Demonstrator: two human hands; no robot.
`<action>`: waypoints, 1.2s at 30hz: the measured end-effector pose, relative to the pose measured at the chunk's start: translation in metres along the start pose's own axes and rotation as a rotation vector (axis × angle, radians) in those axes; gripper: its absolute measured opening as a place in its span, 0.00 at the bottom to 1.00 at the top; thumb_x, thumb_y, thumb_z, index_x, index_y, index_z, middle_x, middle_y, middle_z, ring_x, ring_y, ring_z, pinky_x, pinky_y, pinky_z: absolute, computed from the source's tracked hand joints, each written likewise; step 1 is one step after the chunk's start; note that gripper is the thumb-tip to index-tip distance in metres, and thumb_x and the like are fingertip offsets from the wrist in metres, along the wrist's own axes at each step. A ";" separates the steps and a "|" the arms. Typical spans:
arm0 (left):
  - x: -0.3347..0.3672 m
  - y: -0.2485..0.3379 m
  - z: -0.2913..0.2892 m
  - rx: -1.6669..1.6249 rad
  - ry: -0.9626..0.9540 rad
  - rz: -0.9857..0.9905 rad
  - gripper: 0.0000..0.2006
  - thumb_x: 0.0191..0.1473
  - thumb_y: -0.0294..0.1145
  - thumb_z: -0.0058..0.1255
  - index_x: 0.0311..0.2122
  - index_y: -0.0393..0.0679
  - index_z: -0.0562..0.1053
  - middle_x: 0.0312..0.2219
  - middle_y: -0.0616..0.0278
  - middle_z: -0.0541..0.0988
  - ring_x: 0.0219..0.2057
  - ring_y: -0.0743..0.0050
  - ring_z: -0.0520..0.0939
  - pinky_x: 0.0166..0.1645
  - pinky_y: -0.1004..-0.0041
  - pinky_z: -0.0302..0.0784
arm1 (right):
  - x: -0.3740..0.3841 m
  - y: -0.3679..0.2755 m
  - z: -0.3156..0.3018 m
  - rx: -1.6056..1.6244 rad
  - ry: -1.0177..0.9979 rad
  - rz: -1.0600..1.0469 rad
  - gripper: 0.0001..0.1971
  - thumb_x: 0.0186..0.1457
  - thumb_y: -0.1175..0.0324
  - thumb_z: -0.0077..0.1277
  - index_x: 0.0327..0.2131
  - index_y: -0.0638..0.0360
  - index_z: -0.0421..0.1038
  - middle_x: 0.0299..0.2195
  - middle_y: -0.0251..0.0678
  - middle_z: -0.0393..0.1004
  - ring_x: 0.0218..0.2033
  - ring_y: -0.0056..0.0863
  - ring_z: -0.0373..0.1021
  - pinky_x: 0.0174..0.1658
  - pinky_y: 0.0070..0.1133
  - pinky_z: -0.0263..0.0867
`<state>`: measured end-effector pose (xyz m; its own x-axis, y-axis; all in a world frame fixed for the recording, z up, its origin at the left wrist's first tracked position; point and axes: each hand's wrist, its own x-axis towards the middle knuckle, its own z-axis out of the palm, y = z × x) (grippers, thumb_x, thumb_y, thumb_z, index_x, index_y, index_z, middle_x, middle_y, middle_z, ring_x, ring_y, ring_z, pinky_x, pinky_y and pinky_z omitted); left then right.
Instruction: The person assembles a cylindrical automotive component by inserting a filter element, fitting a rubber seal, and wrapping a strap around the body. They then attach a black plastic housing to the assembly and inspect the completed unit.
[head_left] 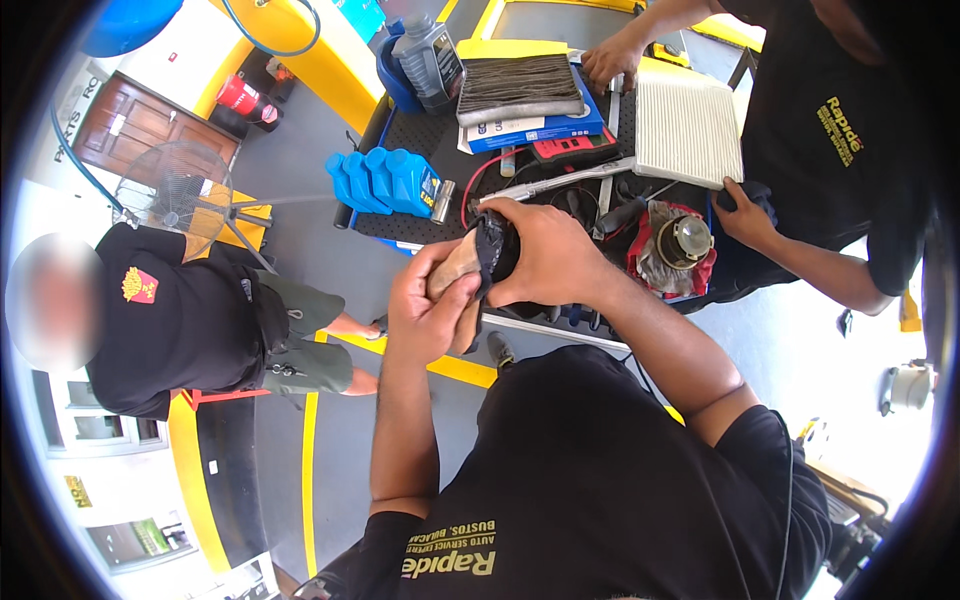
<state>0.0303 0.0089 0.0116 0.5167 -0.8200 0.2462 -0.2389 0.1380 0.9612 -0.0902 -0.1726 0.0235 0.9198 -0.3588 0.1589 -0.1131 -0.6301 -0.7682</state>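
Observation:
Both my hands are together in front of my chest, at the near edge of the tool trolley. My left hand (428, 308) is closed on a tan, folded piece (456, 266) that looks like cloth or sandpaper. My right hand (560, 258) wraps round a dark, black object (492, 244) with a crinkled outer side. The tan piece lies against the black object, and my fingers hide much of both. Just beyond my hands a long metal wrench (570, 180) lies across the trolley top.
The black perforated trolley top (480, 185) holds blue bottles (385, 182), a grey jug (428, 62), a dirty pleated filter (520, 88) and a red tester (575, 148). A round metal part (684, 242) rests on a rag. At right, a co-worker's hand (748, 215) holds a white filter (690, 130).

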 end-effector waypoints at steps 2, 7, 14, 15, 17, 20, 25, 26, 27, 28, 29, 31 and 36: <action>-0.001 0.000 -0.006 -0.332 0.046 -0.083 0.16 0.66 0.31 0.55 0.55 0.33 0.74 0.44 0.60 0.82 0.45 0.78 0.82 0.52 0.75 0.77 | 0.003 0.003 -0.001 0.154 -0.088 0.065 0.43 0.32 0.51 0.77 0.53 0.65 0.74 0.42 0.51 0.82 0.44 0.45 0.80 0.52 0.33 0.72; -0.001 0.011 0.000 0.147 -0.024 -0.066 0.13 0.68 0.35 0.53 0.47 0.35 0.77 0.33 0.61 0.81 0.34 0.80 0.80 0.38 0.74 0.75 | 0.003 0.002 0.008 0.139 -0.126 0.102 0.46 0.32 0.49 0.78 0.54 0.65 0.73 0.40 0.52 0.82 0.44 0.48 0.80 0.50 0.36 0.73; 0.005 0.026 0.024 0.236 0.128 -0.187 0.12 0.68 0.35 0.55 0.37 0.35 0.77 0.22 0.65 0.77 0.22 0.85 0.73 0.28 0.75 0.69 | -0.003 -0.009 0.007 -0.115 0.021 -0.010 0.48 0.29 0.55 0.76 0.57 0.64 0.70 0.42 0.53 0.82 0.47 0.53 0.79 0.51 0.40 0.74; 0.004 0.026 0.024 0.171 0.115 -0.148 0.12 0.68 0.34 0.55 0.37 0.35 0.77 0.22 0.65 0.77 0.22 0.86 0.73 0.28 0.76 0.69 | -0.002 -0.008 0.004 -0.087 0.005 -0.027 0.48 0.28 0.55 0.76 0.57 0.64 0.71 0.42 0.54 0.82 0.47 0.53 0.79 0.51 0.39 0.74; 0.001 0.026 0.022 0.009 0.042 -0.186 0.11 0.68 0.34 0.55 0.38 0.35 0.77 0.22 0.66 0.77 0.22 0.88 0.72 0.28 0.78 0.68 | -0.001 -0.003 -0.003 -0.041 -0.026 -0.053 0.47 0.28 0.56 0.76 0.56 0.64 0.72 0.41 0.54 0.82 0.46 0.52 0.79 0.51 0.38 0.74; -0.002 0.025 0.018 -0.062 -0.001 -0.187 0.11 0.68 0.34 0.55 0.38 0.36 0.77 0.23 0.68 0.77 0.22 0.90 0.72 0.27 0.79 0.67 | -0.001 0.000 -0.007 0.018 -0.051 -0.039 0.47 0.28 0.55 0.76 0.56 0.64 0.73 0.41 0.55 0.82 0.46 0.53 0.79 0.51 0.37 0.74; 0.000 0.018 0.020 0.193 0.093 -0.212 0.09 0.69 0.32 0.55 0.38 0.37 0.75 0.25 0.69 0.77 0.23 0.90 0.71 0.27 0.80 0.67 | -0.011 -0.012 0.010 -0.060 -0.023 0.056 0.50 0.28 0.57 0.78 0.59 0.62 0.69 0.43 0.53 0.82 0.48 0.53 0.79 0.51 0.39 0.74; 0.000 0.016 0.020 0.259 0.098 -0.225 0.09 0.69 0.33 0.54 0.39 0.38 0.74 0.26 0.70 0.77 0.23 0.91 0.71 0.27 0.81 0.66 | -0.013 -0.014 0.012 -0.101 -0.040 0.079 0.51 0.28 0.58 0.78 0.61 0.61 0.67 0.44 0.53 0.81 0.47 0.53 0.79 0.51 0.40 0.75; -0.001 0.013 0.021 0.325 0.101 -0.239 0.09 0.70 0.33 0.54 0.40 0.38 0.74 0.27 0.70 0.77 0.24 0.91 0.70 0.27 0.82 0.65 | -0.014 -0.015 0.013 -0.097 -0.019 0.055 0.50 0.29 0.58 0.78 0.60 0.62 0.67 0.44 0.53 0.81 0.47 0.54 0.78 0.51 0.40 0.75; -0.002 0.011 0.021 0.188 0.073 -0.218 0.09 0.69 0.33 0.54 0.40 0.38 0.74 0.27 0.69 0.78 0.23 0.90 0.71 0.26 0.80 0.66 | -0.015 -0.014 0.013 -0.094 0.003 0.031 0.49 0.30 0.58 0.77 0.59 0.62 0.68 0.43 0.54 0.81 0.47 0.54 0.78 0.50 0.40 0.75; -0.003 0.008 0.020 0.051 0.044 -0.196 0.08 0.69 0.33 0.55 0.41 0.38 0.75 0.27 0.69 0.78 0.23 0.89 0.72 0.26 0.79 0.67 | -0.016 -0.013 0.012 -0.101 0.001 0.033 0.48 0.30 0.58 0.77 0.59 0.63 0.69 0.43 0.55 0.81 0.47 0.55 0.78 0.50 0.40 0.75; -0.005 0.002 0.018 -0.095 0.014 -0.153 0.09 0.69 0.33 0.55 0.44 0.37 0.76 0.29 0.67 0.80 0.23 0.87 0.74 0.27 0.78 0.70 | -0.015 -0.005 0.004 -0.078 -0.020 0.029 0.45 0.32 0.57 0.77 0.56 0.65 0.71 0.41 0.52 0.82 0.45 0.50 0.80 0.50 0.37 0.75; -0.015 -0.004 0.004 -0.480 0.138 -0.170 0.17 0.70 0.33 0.51 0.58 0.33 0.72 0.43 0.60 0.81 0.41 0.80 0.80 0.48 0.74 0.78 | -0.011 0.014 -0.001 0.320 -0.127 0.085 0.39 0.36 0.41 0.75 0.40 0.70 0.78 0.33 0.51 0.82 0.39 0.46 0.80 0.46 0.34 0.73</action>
<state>0.0204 0.0180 0.0039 0.6263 -0.7769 0.0651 0.2444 0.2749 0.9299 -0.1023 -0.1780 0.0117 0.9538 -0.2997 0.0228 -0.0867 -0.3471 -0.9338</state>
